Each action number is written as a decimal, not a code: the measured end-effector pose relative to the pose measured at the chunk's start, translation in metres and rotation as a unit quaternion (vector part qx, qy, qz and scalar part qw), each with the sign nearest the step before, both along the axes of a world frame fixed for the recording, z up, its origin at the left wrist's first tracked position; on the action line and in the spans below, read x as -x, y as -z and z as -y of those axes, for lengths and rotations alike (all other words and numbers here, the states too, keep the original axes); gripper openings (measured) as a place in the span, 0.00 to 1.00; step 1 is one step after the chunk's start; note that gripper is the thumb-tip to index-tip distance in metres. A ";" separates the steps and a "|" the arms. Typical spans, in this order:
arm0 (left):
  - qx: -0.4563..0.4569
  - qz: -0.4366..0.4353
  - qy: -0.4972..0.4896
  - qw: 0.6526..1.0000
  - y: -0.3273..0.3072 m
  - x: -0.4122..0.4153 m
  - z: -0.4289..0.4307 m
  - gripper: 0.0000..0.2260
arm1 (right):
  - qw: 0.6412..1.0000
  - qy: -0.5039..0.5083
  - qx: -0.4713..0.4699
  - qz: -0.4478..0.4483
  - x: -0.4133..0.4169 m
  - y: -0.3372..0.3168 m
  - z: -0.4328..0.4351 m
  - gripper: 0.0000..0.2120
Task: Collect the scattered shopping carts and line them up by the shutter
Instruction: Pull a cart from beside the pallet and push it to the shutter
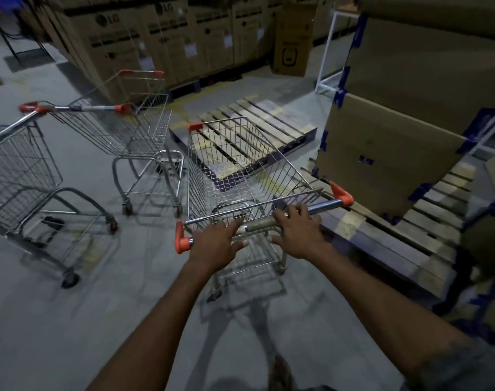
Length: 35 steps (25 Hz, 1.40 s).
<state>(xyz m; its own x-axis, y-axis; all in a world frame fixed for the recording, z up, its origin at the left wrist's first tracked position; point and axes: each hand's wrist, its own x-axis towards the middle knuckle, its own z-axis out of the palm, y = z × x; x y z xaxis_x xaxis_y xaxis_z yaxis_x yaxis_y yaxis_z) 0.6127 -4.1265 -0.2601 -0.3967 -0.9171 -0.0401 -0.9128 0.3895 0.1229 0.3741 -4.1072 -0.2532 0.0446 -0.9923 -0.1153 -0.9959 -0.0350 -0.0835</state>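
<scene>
Both forearms reached out from us, and at their ends our left hand (216,244) and right hand (297,231) lay on the handle bar (257,223) of the nearest cart (240,176). Our left fingers (229,225) draped over the top of the bar near its left orange end cap, thumb spread below; they looked laid on rather than wrapped tight. Our right fingers (290,211) curled over the bar further along, thumb stretched out underneath toward the left hand. So both hands had the bar, loosely closed on it, with a short worn stretch of bar bare between them.

That cart stood straight ahead of us on the floor (71,320), basket empty, its far end just beside a wooden pallet (257,119). Off to our left, two more waited: the middle cart (139,128), and the far-left cart (17,176) cut off by the picture's edge. They stood near one another but at different angles, not nested, not in a row.

How far along were we? Early, by our reckoning. No shutter showed anywhere in view, only stacked cardboard boxes (161,35) along the back and a big carton (396,153) on a pallet to our right. One cart in hand, at least two loose, and the lining-up not yet begun as far as we could see.
</scene>
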 end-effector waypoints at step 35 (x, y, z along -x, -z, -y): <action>-0.062 -0.022 -0.233 0.970 -0.015 -0.051 -0.460 0.45 | 0.963 -0.238 -0.123 0.002 -0.040 -0.003 -0.350 0.51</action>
